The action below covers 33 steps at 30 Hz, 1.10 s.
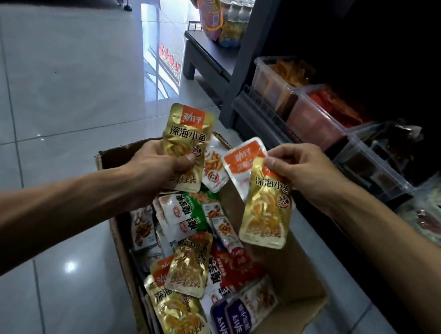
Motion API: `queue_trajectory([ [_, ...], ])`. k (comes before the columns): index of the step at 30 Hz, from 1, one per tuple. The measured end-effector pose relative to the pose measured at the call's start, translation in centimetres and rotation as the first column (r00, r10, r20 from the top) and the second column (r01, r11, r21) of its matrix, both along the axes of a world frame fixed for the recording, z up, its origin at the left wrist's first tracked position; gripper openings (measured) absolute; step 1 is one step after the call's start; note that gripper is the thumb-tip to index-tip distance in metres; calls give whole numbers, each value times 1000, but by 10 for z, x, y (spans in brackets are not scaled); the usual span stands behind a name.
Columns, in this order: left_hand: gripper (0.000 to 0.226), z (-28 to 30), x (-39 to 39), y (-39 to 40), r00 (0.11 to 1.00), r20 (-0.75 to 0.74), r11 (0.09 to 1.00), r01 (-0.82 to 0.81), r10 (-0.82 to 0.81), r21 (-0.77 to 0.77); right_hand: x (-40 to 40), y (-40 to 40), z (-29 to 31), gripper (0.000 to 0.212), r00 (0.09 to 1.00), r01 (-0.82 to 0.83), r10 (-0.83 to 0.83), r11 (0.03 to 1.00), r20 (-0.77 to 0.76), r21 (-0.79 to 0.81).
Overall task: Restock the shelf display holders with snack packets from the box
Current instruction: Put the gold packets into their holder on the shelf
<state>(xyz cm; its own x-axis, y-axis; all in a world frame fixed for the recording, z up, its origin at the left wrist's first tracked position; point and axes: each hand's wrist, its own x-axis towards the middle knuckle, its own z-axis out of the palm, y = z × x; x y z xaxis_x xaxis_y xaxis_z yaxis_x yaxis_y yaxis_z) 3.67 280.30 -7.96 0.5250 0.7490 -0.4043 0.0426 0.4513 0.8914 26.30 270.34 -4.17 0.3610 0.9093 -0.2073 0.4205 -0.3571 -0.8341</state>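
Hands outstretched over box [297,281], left [160,160] gripping gold packet [187,139], right [298,169] pinching another [266,212]

The grey tiled floor [60,74] carries the open cardboard box [292,277] at lower centre; the dark shelf [247,107] carries clear holders [325,120] at right.

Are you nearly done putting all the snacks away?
Not yet. The clear holders on the shelf already hold some packets. The left hand grips gold packets; the right hand pinches a gold and a white packet. The box is still full.
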Motion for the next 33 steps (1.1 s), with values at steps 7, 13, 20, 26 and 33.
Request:
queue_trajectory([
  [7,21,17,17,9,957,111,952,281,-269,-117,-5,5,13,19,976,153,-143,987,-164,54],
  [13,38,42,39,18,933,182,915,344,-310,-211,-10,-1,26,10,944,280,-249,952,-217,122],
  [20,32,66,83,23,980,105,973,183,-169,-139,19,-24,49,9,831,554,-503,789,-240,266],
  [26,38,103,127,-16,871,-9,866,489,-491,101,40,-35,79,14,803,596,-534,724,-264,348],
  [33,21,143,164,-46,866,-73,837,498,-496,225,77,-68,127,20,788,604,-500,742,-360,291],
])
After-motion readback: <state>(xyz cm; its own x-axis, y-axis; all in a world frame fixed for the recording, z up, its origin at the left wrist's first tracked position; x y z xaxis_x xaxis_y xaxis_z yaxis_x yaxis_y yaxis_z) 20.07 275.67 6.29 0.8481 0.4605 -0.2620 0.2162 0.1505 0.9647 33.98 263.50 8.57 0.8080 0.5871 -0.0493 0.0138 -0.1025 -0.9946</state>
